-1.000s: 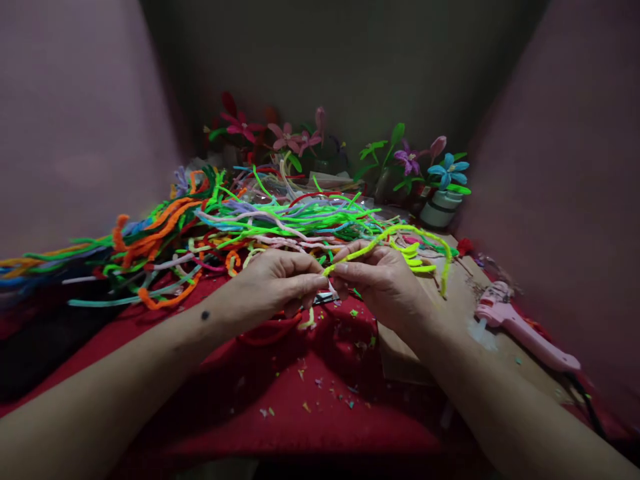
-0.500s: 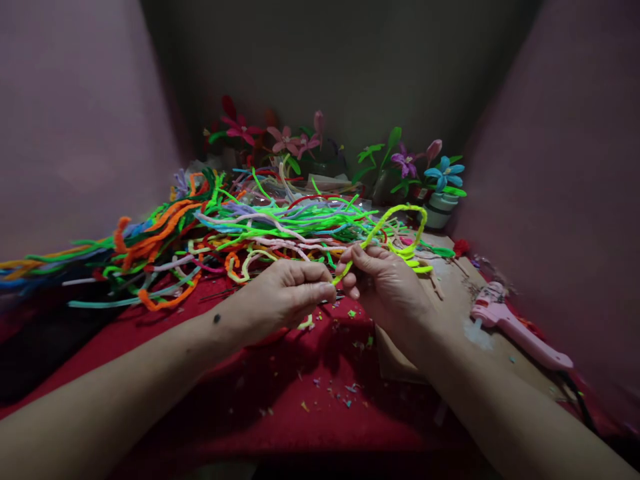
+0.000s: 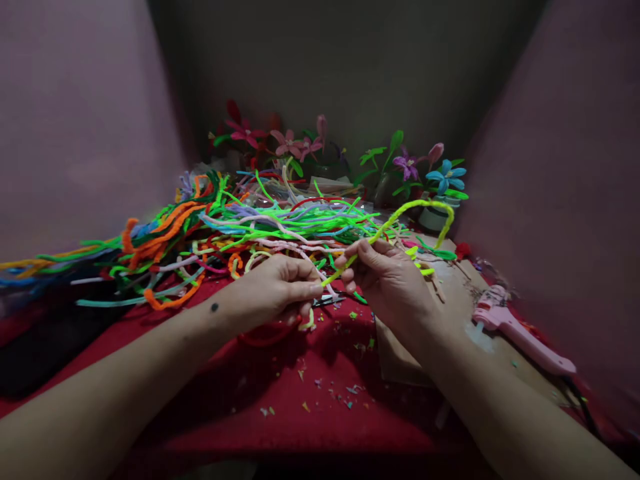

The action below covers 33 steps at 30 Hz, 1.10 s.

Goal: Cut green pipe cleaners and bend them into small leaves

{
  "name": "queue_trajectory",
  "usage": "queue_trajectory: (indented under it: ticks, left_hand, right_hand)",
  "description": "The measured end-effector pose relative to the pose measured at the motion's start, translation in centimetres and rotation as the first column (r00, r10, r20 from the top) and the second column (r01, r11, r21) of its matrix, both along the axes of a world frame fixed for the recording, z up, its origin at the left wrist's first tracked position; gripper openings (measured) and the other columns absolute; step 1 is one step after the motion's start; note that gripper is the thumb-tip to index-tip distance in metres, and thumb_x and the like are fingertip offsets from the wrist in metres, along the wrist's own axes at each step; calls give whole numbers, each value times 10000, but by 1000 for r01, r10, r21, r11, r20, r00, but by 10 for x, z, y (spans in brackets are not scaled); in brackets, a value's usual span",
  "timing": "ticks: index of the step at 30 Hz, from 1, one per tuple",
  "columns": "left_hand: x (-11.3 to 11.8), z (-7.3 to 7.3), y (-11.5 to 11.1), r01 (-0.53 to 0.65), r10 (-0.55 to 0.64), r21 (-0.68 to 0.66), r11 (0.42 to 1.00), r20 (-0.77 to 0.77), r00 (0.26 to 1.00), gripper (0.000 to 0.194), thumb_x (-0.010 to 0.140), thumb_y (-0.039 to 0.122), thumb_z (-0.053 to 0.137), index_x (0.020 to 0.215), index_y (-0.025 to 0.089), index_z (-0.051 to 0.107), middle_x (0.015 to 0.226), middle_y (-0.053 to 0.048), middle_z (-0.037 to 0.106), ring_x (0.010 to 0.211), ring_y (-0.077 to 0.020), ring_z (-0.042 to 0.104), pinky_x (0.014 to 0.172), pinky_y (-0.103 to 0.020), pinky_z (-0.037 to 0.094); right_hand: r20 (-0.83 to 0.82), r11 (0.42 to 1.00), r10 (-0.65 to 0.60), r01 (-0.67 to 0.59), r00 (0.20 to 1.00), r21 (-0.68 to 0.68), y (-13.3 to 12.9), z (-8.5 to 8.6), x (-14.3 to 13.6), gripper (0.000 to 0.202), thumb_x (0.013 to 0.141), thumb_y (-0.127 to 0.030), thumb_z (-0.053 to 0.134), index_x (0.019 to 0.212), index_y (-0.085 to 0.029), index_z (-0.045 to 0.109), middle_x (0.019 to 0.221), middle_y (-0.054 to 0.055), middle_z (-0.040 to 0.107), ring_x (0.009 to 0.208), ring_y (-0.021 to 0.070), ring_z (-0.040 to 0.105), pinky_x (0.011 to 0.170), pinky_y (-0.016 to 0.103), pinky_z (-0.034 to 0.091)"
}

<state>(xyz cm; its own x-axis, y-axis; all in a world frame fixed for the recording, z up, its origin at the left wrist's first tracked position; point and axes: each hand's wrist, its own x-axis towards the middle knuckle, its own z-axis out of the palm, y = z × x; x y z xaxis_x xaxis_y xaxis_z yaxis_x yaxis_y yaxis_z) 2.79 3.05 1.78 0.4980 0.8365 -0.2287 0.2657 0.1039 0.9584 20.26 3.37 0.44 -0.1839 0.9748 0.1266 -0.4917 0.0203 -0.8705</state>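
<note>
A bright yellow pipe cleaner (image 3: 400, 212) runs between my two hands and arches up past the right one, its far end hooking down. My left hand (image 3: 287, 285) pinches one end between thumb and fingers. Closed around the same pipe cleaner a little farther along, my right hand (image 3: 385, 273) grips it between thumb and forefinger. Behind the hands lies a large heap of pipe cleaners (image 3: 300, 217) in green, orange, white and other colours. Scissors (image 3: 329, 301) lie partly hidden on the cloth between the hands.
A pink glue gun (image 3: 520, 330) rests on a brown board (image 3: 460, 320) at the right. Scraps are scattered over the red tablecloth (image 3: 280, 427). At the back stand pipe-cleaner flowers, including a blue flower (image 3: 446, 176) in a small pot (image 3: 434, 217).
My left hand has moved slightly left, away from the right hand, and more yellow pipe cleaner shows between them. Its loop beyond my right hand has opened out to the right.
</note>
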Motion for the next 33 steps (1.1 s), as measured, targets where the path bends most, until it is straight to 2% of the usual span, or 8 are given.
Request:
queue_trajectory:
  ticks: [3,9,12,14,17,21,29,33]
  left_hand:
    - [4,-2,-3,8,-8,-14,1000,-15,1000,219,775,212,597,594,142,497,415,55,485,295,-17,346,319,-129,230]
    - [-4,-2,1,39,-25,-81,996,171,985,119,765,173,606,662,115,590,535,-13,616,375,-44,498,374,-127,353]
    - [-9,-3,4,110,-79,-129,985,226,971,128,787,193,586,708,100,629,501,-34,609,360,-65,507,346,-135,354]
    - [-10,-4,4,101,-67,-128,987,246,967,135,790,200,589,718,96,635,499,-41,610,363,-74,519,337,-135,358]
    - [-11,-4,5,80,-39,-134,988,290,956,70,764,164,611,785,106,646,614,-54,662,410,-90,563,333,-139,384]
    - [-12,-3,6,123,-59,-170,978,337,939,105,740,144,629,834,107,658,706,-72,690,442,-104,588,327,-150,416]
    - [-12,-5,7,114,-59,-162,980,311,949,160,745,249,645,750,90,664,659,-78,672,390,-100,558,306,-166,396]
    - [-7,-1,0,9,-9,1,1000,177,984,162,763,264,620,716,111,647,527,-22,611,380,-86,523,338,-160,368]
  right_hand:
    - [14,999,2,-1,1000,-35,0,-2,0,169,741,-292,684,679,-151,613,594,2,643,444,75,552,391,171,444]
    - [-28,999,-49,49,998,18,3,-1,2,176,733,-300,699,685,-153,614,575,-16,628,459,70,554,427,178,459]
    - [-48,998,-55,56,997,20,3,1,2,157,738,-282,694,692,-149,625,580,-14,631,459,66,554,422,170,456]
    - [-57,998,-58,59,997,21,2,2,2,145,741,-269,690,691,-151,623,583,-13,631,462,66,554,422,169,457]
    - [-57,997,-66,67,996,22,2,2,2,145,745,-269,684,689,-153,616,575,-12,624,464,70,552,421,172,454]
    - [-65,997,-76,78,995,26,2,1,2,120,751,-252,672,695,-158,623,582,-11,632,463,74,554,427,178,458]
    - [-47,989,-120,124,992,76,4,-1,3,97,773,-254,648,717,-175,652,610,-14,643,471,73,568,448,182,469]
    - [-17,987,-118,119,993,104,1,-1,1,83,753,-261,670,739,-180,660,660,-17,647,508,75,581,490,196,481]
